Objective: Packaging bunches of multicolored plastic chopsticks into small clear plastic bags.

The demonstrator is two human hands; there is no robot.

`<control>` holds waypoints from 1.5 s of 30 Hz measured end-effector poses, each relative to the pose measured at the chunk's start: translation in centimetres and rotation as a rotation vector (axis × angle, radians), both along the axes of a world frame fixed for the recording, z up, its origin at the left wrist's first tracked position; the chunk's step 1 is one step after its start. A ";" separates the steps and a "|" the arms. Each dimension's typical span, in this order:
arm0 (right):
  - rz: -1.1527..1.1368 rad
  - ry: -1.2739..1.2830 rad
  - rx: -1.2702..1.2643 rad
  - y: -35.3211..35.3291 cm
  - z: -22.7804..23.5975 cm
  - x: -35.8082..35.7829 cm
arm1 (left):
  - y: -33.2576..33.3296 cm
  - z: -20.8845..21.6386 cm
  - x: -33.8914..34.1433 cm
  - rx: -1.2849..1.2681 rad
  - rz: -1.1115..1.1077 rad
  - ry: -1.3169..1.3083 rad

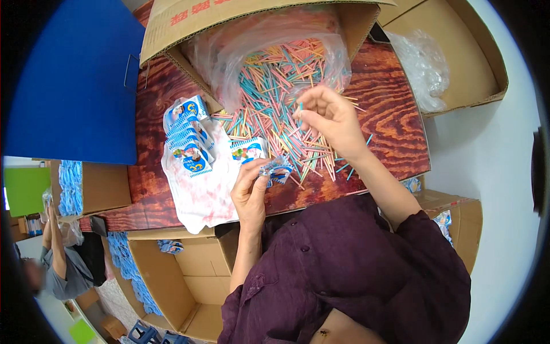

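In our left hand [250, 192] we hold a blue-and-white packet [279, 172] near the front of the bench [384, 94]. Our right hand [331, 117] pinches a thin blue stick [301, 106] over the loose coloured sticks [266, 94].

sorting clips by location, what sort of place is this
Probably a small packing workshop: loose coloured sticks spill from a large carton onto the table, blue-and-white packets lie beside them, and open cardboard boxes nearby hold similar-looking packets.
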State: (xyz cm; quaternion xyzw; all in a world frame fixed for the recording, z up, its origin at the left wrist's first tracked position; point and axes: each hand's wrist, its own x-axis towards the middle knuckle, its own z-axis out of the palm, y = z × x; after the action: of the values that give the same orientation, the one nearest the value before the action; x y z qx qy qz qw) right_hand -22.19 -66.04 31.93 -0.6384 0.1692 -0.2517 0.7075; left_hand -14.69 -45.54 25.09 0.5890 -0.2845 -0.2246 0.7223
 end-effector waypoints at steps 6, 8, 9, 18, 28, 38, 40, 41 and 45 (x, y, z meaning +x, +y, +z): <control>0.046 -0.215 -0.020 4.0 3.9 -1.4 | -0.2 1.0 -0.6 0.041 -0.009 0.069; 0.067 -0.212 -0.209 3.9 2.8 -1.7 | -0.3 1.1 -0.7 0.034 -0.005 0.109; 0.088 -0.207 -0.398 4.0 2.4 -1.8 | -0.3 0.9 -0.8 0.020 -0.009 0.103; 0.081 -0.056 -0.867 5.5 2.2 -0.6 | -0.1 0.6 -1.0 -0.070 0.052 0.228; 0.514 -0.012 -0.720 5.9 7.4 0.5 | 2.7 0.0 2.0 -0.228 0.209 0.416; 1.111 -0.193 -0.049 17.5 20.2 1.4 | 6.1 -1.7 10.1 0.154 0.832 0.017; 1.018 -0.038 -0.168 15.5 20.7 1.0 | 1.5 -3.3 10.3 0.154 0.819 -0.018; 0.954 0.043 -0.221 13.7 20.3 1.1 | -1.5 -4.1 10.4 0.132 0.838 -0.106; 1.017 0.080 -0.198 14.1 20.7 0.9 | 2.3 -2.8 11.5 0.121 0.846 -0.116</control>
State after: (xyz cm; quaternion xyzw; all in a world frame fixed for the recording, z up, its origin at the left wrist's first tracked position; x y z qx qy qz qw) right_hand -21.24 -51.91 52.63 -0.7129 -0.1602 0.1339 0.6695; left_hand -3.16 -43.20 22.32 0.7066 -0.0447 0.1085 0.6978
